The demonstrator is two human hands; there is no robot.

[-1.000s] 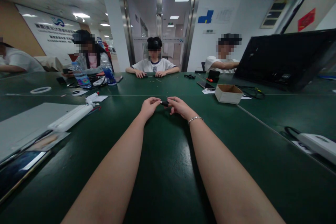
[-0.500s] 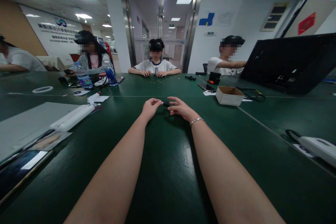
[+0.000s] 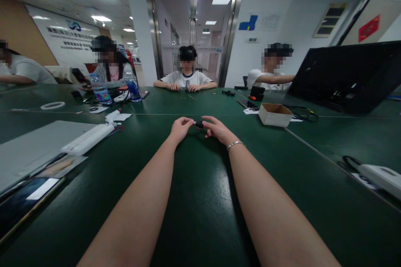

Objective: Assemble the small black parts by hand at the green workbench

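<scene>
My left hand (image 3: 181, 129) is closed in a pinch at the silver end of a small black cylinder (image 3: 198, 124). It lies level, just above the green tabletop, and is too small for me to tell its exact kind. From the other side, the thumb and index finger of my right hand (image 3: 216, 128) close on its black end, while the lower fingers hang curled beneath. A silver bracelet (image 3: 235, 144) circles my right wrist.
An open cardboard box (image 3: 275, 115) stands right of my hands, before a large black monitor (image 3: 341, 79). To the left lie a grey board (image 3: 34, 142), a white bar-shaped device (image 3: 89, 138) and a phone (image 3: 19, 208). Bottles (image 3: 102, 93) and several people are across the green table (image 3: 200, 200).
My right fingers have drawn in from a looser spread onto the cylinder's black end. My left hand keeps its pinch. The view has shifted slightly.
</scene>
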